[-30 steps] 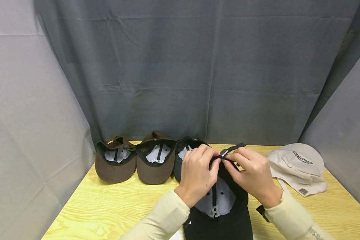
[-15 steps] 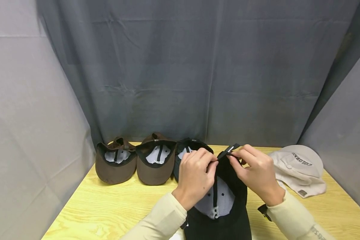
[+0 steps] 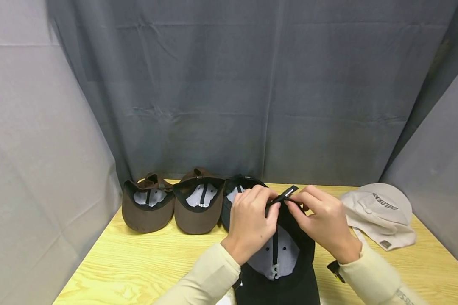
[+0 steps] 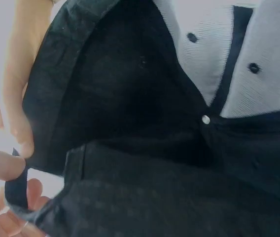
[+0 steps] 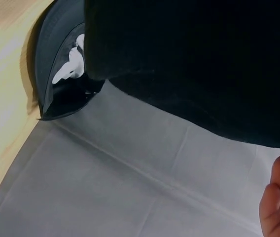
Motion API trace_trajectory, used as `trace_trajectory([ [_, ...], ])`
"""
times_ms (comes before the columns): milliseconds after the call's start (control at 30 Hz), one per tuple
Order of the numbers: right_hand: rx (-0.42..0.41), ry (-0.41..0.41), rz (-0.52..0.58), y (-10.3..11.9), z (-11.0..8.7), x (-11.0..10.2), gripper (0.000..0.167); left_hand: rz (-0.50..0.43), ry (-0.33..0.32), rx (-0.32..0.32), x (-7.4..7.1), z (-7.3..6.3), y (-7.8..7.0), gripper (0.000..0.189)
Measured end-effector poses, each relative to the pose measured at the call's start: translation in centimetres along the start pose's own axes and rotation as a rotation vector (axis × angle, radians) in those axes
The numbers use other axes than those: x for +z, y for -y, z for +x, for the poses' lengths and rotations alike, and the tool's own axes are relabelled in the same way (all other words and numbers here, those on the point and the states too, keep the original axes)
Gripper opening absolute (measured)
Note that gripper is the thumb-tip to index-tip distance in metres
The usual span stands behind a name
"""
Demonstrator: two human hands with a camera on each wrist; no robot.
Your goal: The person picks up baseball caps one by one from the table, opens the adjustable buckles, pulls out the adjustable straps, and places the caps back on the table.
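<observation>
Both hands work at the back strap of a black cap (image 3: 307, 258), whose grey-lined inside faces up toward the head camera. My left hand (image 3: 252, 222) pinches the strap's left side between thumb and fingers. Close by on the right, my right hand (image 3: 324, 218) pinches the other side. Between the fingertips a short piece of black strap (image 3: 290, 190) with a pale, shiny spot sticks up. In the left wrist view, the strap (image 4: 17, 187) makes a loop at the fingers, beside the cap's dark inside (image 4: 115, 84). The right wrist view shows the cap's dark outside (image 5: 189, 59).
Two brown caps, one (image 3: 146, 216) at the far left and one (image 3: 198, 218) beside it, stand in a row with a dark cap (image 3: 226, 212), partly behind my left hand. A beige cap (image 3: 381, 212) lies right on the wooden table (image 3: 145, 262). Grey curtain (image 3: 213, 106) hangs behind.
A second ago the strap's loose end reached farther right, past the buckle; now a shorter piece points up between the hands. The right hand has shifted slightly, still pinching; the left stays nearly in place.
</observation>
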State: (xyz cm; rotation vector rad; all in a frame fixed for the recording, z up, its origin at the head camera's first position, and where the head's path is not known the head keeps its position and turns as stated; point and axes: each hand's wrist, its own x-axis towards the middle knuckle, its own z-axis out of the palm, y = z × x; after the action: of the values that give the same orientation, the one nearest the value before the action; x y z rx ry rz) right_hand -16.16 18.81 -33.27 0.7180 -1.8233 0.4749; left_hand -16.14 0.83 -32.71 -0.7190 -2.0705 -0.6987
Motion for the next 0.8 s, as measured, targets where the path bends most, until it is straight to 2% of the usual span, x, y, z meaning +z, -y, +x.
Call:
trace_trajectory([
  [433,-0.024,0.003,-0.015,0.5,0.0,0.7,0.031,0.004,-0.013,0.038,-0.2,0.3,0.0,0.003],
  [667,0.081,0.026,-0.041,-0.3,-0.7,0.8,0.007,0.016,0.004,0.059,-0.6,-0.3,0.6,0.005],
  [800,0.11,0.036,-0.035,-0.7,-0.7,0.7,0.009,-0.003,-0.002,0.062,-1.2,-0.2,1.3,0.004],
])
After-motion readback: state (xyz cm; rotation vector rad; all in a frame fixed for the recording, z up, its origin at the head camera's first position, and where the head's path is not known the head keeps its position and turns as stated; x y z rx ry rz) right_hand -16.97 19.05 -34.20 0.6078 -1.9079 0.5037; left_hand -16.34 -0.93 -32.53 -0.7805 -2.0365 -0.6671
